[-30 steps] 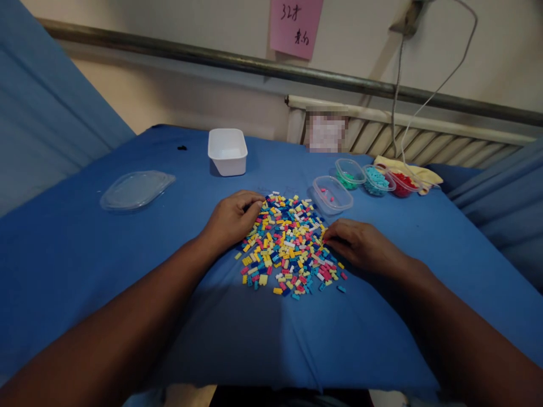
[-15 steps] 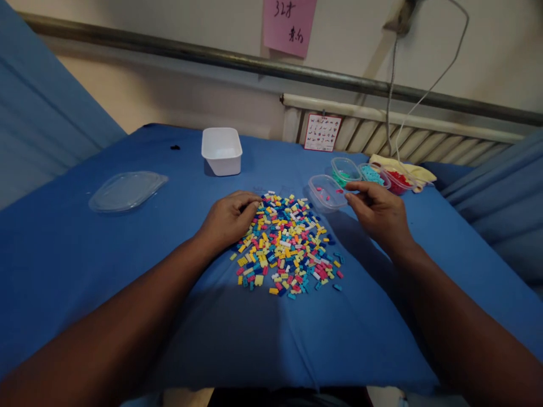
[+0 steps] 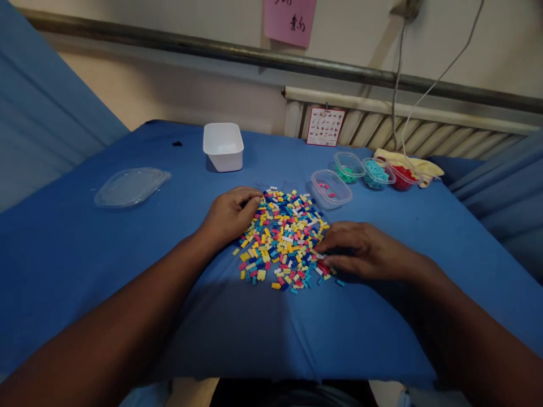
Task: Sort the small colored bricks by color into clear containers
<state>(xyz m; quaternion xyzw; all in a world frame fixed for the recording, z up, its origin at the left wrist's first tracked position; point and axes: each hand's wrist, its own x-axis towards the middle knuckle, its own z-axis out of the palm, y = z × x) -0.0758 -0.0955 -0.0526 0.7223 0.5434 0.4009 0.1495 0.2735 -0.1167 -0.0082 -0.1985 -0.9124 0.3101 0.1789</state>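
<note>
A loose pile of small toy building bricks (image 3: 287, 239), in yellow, pink, blue, teal and white, lies on the blue cloth in front of me. At its upper left edge rests my left hand (image 3: 231, 216), fingers curled and thumb tip against them. Whatever may be in that pinch is hidden. My right hand (image 3: 365, 250) reaches into the pile's right side, thumb and forefinger apart around some pink bricks. Just behind the pile, a clear plastic tub (image 3: 339, 195) holds a few pink bricks.
Further right stand clear tubs of green bricks (image 3: 348, 174), light blue bricks (image 3: 376, 172) and red bricks (image 3: 403, 177), beside a yellow cloth (image 3: 428, 167). A white container (image 3: 223, 148) stands at the back. A clear lid (image 3: 132, 187) lies left. Behind the table is a radiator (image 3: 365, 127).
My right hand has moved from beside the clear tub down and toward me, to the pile's right side. The tub holding pink bricks is now unobstructed. My left hand stays in place.
</note>
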